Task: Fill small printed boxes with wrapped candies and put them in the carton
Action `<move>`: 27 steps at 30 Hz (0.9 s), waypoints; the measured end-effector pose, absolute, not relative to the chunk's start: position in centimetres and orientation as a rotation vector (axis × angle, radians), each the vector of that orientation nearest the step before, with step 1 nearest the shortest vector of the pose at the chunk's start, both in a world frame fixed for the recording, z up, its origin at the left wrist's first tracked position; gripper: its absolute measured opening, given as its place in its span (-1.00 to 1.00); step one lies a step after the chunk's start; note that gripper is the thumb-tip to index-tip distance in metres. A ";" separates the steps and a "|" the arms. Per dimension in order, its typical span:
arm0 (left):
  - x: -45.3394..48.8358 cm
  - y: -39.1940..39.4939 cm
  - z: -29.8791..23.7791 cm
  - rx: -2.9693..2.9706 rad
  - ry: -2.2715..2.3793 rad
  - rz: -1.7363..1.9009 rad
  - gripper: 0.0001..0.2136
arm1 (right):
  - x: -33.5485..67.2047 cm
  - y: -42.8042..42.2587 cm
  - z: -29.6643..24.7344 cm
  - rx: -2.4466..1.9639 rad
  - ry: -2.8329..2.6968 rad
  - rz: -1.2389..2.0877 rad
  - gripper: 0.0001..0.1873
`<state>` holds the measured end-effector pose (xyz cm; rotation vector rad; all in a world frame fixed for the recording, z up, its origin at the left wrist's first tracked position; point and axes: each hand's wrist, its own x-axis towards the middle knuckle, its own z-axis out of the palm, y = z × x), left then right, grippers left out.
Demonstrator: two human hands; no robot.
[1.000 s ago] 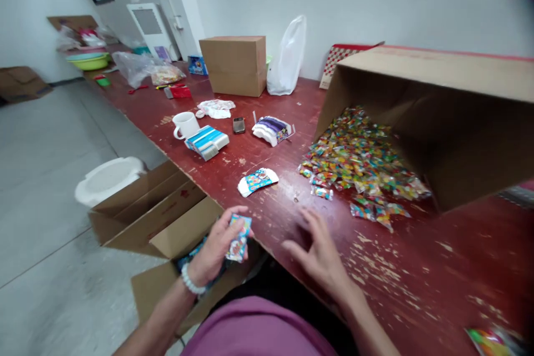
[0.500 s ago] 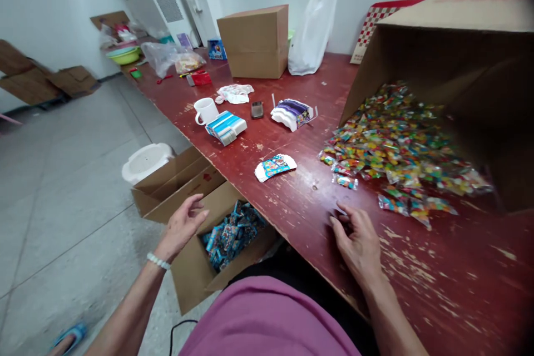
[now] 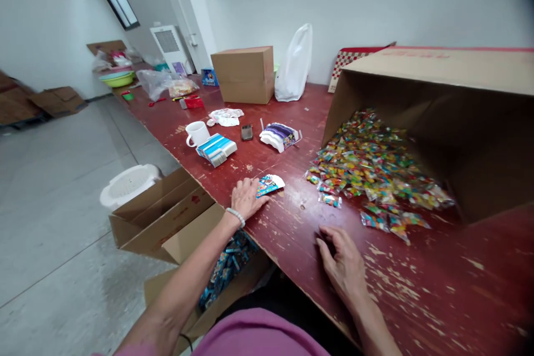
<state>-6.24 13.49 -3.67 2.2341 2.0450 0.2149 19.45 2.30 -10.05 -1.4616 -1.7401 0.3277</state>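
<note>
Two hands are working at one red worktop [image 3: 287,239]. The right hand [image 3: 344,261] is resting near the front edge, its fingers loosely curled, partly open, and holding nothing that I can see. Below the edge, one open carton [image 3: 192,233] is containing blue packets [image 3: 227,267], too many to count. The left hand [image 3: 246,198] is laying its fingers over the left end of one stack of flat boxes [image 3: 271,183]; I cannot tell whether they are gripping. Unlike half a second ago, it is no longer hovering over the open carton. The stack is lying on the worktop, long axis running left to right and slightly away, white end pointing right. One tipped carton [image 3: 438,75] is spilling uncountable wrapped sweets [image 3: 367,156]. Farther back, one blue-striped pack [image 3: 217,149], one purple stack [image 3: 278,134], one mug [image 3: 197,134] and one small device [image 3: 246,132] are standing or lying.
</note>
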 end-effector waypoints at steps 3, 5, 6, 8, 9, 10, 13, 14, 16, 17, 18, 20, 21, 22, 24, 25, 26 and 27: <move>-6.7 15.2 -4.1 2.177 2.065 0.115 -0.46 | 19.4 2.3 -10.0 -1.453 -1.736 0.320 -0.76; -7.0 16.0 -4.1 2.146 2.055 0.074 -0.44 | 19.4 2.3 -10.0 -1.451 -1.733 0.317 -0.76; -7.1 16.2 -4.1 2.137 2.046 0.066 -0.42 | 19.4 2.3 -10.0 -1.451 -1.733 0.317 -0.77; -7.2 16.4 -4.0 2.130 2.035 0.072 -0.41 | 19.3 2.3 -10.1 -1.452 -1.734 0.316 -0.77; -7.2 16.4 -4.0 2.127 2.031 0.082 -0.42 | 19.3 2.3 -10.1 -1.454 -1.735 0.316 -0.77; -7.1 16.5 -4.0 2.122 2.029 0.092 -0.43 | 19.3 2.3 -10.1 -1.457 -1.735 0.316 -0.77; -6.9 16.7 -3.8 2.092 2.027 0.124 -0.42 | 19.3 2.4 -10.2 -1.458 -1.727 0.313 -0.77; -6.8 16.7 -3.6 2.081 2.029 0.138 -0.41 | 19.3 2.4 -10.3 -1.455 -1.719 0.317 -0.76; -6.6 16.5 -2.9 2.069 2.031 0.187 -0.41 | 19.3 2.4 -10.3 -1.454 -1.690 0.351 -0.76; -6.4 16.2 -2.3 2.074 2.027 0.226 -0.41 | 19.2 2.3 -10.2 -1.460 -1.661 0.390 -0.75; -6.1 15.6 -1.8 2.087 2.015 0.272 -0.42 | 19.1 2.3 -10.1 -1.471 -1.614 0.451 -0.74; -5.4 13.6 -0.8 2.129 1.959 0.376 -0.44 | 18.5 2.2 -9.5 -1.482 -1.441 0.656 -0.67; -4.9 12.3 -0.4 2.150 1.912 0.421 -0.45 | 18.0 2.2 -9.1 -1.469 -1.319 0.790 -0.61; -4.4 10.8 -0.2 2.167 1.854 0.454 -0.45 | 17.6 2.1 -8.5 -1.435 -1.189 0.922 -0.53; -3.2 7.6 -0.2 2.180 1.730 0.502 -0.45 | 16.6 2.1 -7.3 -1.312 -0.980 1.150 -0.42; -2.7 6.2 -0.3 2.126 1.643 0.583 -0.44 | 16.2 2.2 -6.7 -1.248 -0.924 1.223 -0.42; -2.3 5.0 -0.5 2.052 1.601 0.640 -0.44 | 15.9 2.2 -6.1 -1.197 -0.897 1.271 -0.45; -2.1 4.0 -0.6 1.953 1.567 0.694 -0.43 | 15.8 2.3 -5.6 -1.165 -0.888 1.292 -0.50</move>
